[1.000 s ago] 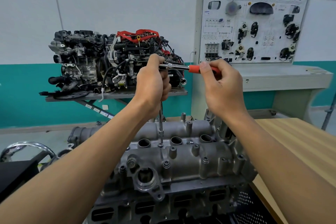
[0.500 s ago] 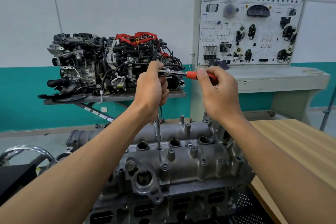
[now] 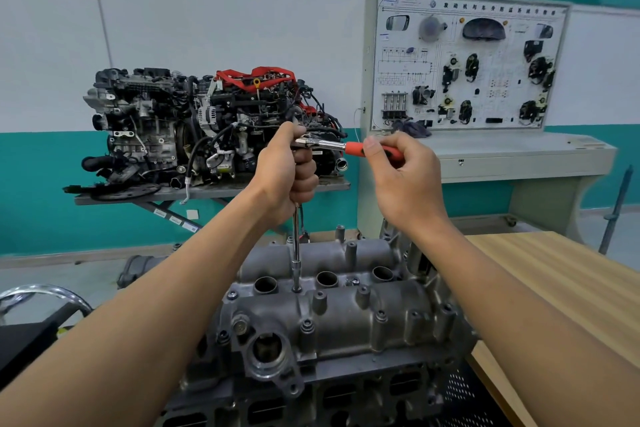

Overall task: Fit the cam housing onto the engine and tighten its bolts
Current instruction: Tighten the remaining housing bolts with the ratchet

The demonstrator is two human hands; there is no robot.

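i'm looking down over both forearms at the cam housing (image 3: 346, 315), which is sitting on top of the engine (image 3: 346, 399) right in front of me, in the lower middle of the view. the left grip (image 3: 287, 170) is wrapping its fingers round the top of the long extension bar (image 3: 296, 239), just under the head of the ratchet (image 3: 325, 144), and is holding it upright. the bar is running straight down, and its socket end is sitting on a bolt (image 3: 296, 289) in the housing's upper row, between the first two of the three round bores. the right grip (image 3: 401, 180) is pinching the ratchet's red handle (image 3: 355, 149) between thumb and curled fingers, with the handle lying about level and pointing off to the right. other bolt heads (image 3: 307, 324) are showing along the near side of the housing; i cannot tell from here how far down any of them is seated. a wooden counter (image 3: 554, 281) is lying just beside the engine on the right. further back, a complete display engine (image 3: 207, 121) with red parts on top is resting on a grey stand (image 3: 207, 191) against the teal and white wall, and a training board (image 3: 467, 62) with car parts mounted on it is standing to its right. a chrome ring (image 3: 41, 291) is showing at the left edge.
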